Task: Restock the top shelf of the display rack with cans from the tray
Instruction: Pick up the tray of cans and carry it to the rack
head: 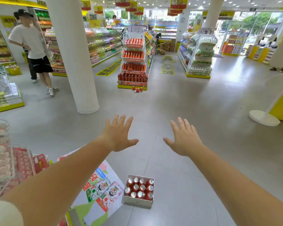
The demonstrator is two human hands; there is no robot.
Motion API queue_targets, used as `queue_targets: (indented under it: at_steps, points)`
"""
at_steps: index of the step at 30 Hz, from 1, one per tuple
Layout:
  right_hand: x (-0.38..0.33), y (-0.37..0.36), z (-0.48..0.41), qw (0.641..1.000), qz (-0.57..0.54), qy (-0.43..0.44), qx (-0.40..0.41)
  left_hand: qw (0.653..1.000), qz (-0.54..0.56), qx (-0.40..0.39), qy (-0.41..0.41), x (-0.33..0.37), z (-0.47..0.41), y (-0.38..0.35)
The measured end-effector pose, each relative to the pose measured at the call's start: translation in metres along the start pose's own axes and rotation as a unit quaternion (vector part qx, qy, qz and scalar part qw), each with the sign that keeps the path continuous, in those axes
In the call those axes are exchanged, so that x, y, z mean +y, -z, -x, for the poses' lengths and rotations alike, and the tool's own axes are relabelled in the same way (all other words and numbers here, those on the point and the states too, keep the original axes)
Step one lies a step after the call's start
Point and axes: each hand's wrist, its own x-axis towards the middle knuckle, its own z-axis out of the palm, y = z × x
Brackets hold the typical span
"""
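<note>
both hands, left hand (pixel 119 136) and right hand (pixel 185 139), spread wide and empty, so nothing started: next, stoop to the tray (pixel 138 202) of cans (pixel 140 187) on the floor.

The tray (pixel 138 202), a shallow white cardboard box, sits on the floor below and between the two outstretched hands, nearer the wearer than either palm. It holds red cans (pixel 139 187) with silver tops, standing upright and packed close in rows. The rack (pixel 133 61), a white wire stand with four tiers of red cans, stands well beyond the fingertips, its top shelf (pixel 133 41) partly stocked.
</note>
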Motion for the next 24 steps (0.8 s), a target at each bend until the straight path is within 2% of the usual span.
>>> queue_targets:
  at_steps: [6,15,20,24]
  points:
    - [-0.001,-0.057,-0.046,0.999,-0.003,-0.001,-0.037,0.999,0.014,-0.030,0.022,-0.024,-0.029,-0.053]
    - [-0.017,-0.151,-0.161,0.997,-0.006,-0.017,-0.076,0.995,0.065,-0.080,0.002,-0.079,-0.137,-0.163]
    - [-0.022,-0.220,-0.228,0.991,-0.013,-0.037,-0.130,0.989,0.063,-0.136,-0.015,-0.111,-0.204,-0.228]
    - [-0.017,-0.288,-0.253,0.981,-0.043,-0.065,-0.180,0.981,0.056,-0.183,-0.024,-0.111,-0.242,-0.292]
